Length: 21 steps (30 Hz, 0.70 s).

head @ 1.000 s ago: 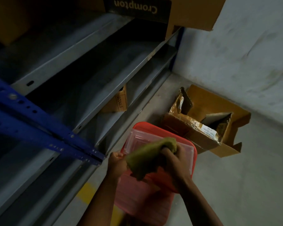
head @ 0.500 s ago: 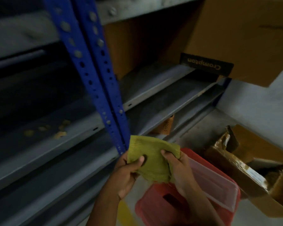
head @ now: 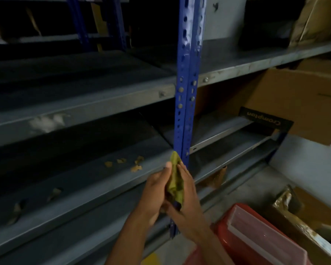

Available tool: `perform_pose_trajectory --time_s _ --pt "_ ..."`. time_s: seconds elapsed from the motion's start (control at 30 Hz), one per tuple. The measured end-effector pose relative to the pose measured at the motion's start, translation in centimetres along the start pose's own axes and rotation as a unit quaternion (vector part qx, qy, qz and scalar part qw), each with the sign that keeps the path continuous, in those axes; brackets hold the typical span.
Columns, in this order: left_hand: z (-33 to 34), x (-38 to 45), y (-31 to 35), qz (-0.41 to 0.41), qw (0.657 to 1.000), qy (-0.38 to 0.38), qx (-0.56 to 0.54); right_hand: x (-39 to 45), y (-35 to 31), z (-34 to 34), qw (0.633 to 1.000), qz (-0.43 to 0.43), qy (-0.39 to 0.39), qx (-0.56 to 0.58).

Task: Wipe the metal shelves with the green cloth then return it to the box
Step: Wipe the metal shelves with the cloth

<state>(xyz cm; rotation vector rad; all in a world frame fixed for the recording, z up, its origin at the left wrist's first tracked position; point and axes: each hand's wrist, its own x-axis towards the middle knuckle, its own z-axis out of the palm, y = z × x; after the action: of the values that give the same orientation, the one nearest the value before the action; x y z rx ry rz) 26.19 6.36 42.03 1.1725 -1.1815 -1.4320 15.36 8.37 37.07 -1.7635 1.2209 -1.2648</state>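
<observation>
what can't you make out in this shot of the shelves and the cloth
Head view only:
- Green cloth: pressed between the left hand and right hand, so most of it is hidden.
- Red box: cut off by the bottom edge; a clear lid covers what is inside.
- Upper shelves: back parts too dark to read.
- Scraps on the lower shelf: too small and blurred to identify.

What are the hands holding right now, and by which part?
The green cloth, pressed between both palms: left hand on its left face, right hand on its right, top corner sticking out above the fingers.
</observation>
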Motion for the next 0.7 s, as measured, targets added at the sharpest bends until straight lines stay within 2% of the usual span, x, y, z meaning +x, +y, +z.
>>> perform_pose_trajectory --time_s 0.07,0.13,0.17,0.23,0.27,0.3,0.33,0.37,0.47,0.5,0.57,0.63,0.7 --pt "-1.7 -1.1 0.7 -0.028 0.996 -0.081 -0.013 0.2 -0.3 2.2 0.987 0.073 0.099 0.101" --pt "-3.3 -1.6 0.5 -0.027 0.993 -0.113 0.029 0.3 -0.5 4.2 0.956 0.133 0.197 0.172" --pt "-4.1 -1.8 0.3 -0.020 0.994 -0.103 0.038 0.2 -0.8 5.2 0.928 0.158 0.238 0.241" --pt "-5.8 -1.8 -0.2 -0.015 0.999 -0.044 0.011 0.4 -0.8 6.7 0.844 0.222 0.298 0.387" --pt "-6.9 -1.8 -0.7 -0.009 1.000 -0.004 -0.005 0.7 -0.6 7.1 0.805 0.256 0.317 0.430" --pt "-8.1 -1.7 -1.2 0.004 0.999 0.039 -0.011 1.2 -0.2 7.3 0.784 0.283 0.329 0.444" --pt "-9.3 -1.7 -1.7 0.022 0.996 0.084 0.006 2.0 0.1 7.1 0.788 0.293 0.336 0.425" --pt "-10.6 -1.7 -2.4 0.043 0.990 0.127 0.045 2.7 0.2 6.7 0.812 0.281 0.339 0.384" --pt "-14.5 -0.9 -4.9 0.086 0.949 0.195 0.233 5.9 -0.3 5.4 0.931 0.164 0.302 0.125" --pt "-15.3 -0.6 -5.8 0.082 0.933 0.202 0.288 7.3 -0.3 5.4 0.955 0.130 0.265 0.022" --pt "-16.6 -0.1 -7.6 0.077 0.904 0.197 0.372 10.1 0.1 6.1 0.963 0.088 0.204 -0.153" --pt "-17.2 0.4 -9.3 0.084 0.875 0.183 0.440 12.9 1.9 7.5 0.950 0.062 0.169 -0.256" --pt "-17.4 0.8 -10.2 0.079 0.863 0.180 0.465 15.2 3.8 8.8 0.937 0.069 0.132 -0.317"
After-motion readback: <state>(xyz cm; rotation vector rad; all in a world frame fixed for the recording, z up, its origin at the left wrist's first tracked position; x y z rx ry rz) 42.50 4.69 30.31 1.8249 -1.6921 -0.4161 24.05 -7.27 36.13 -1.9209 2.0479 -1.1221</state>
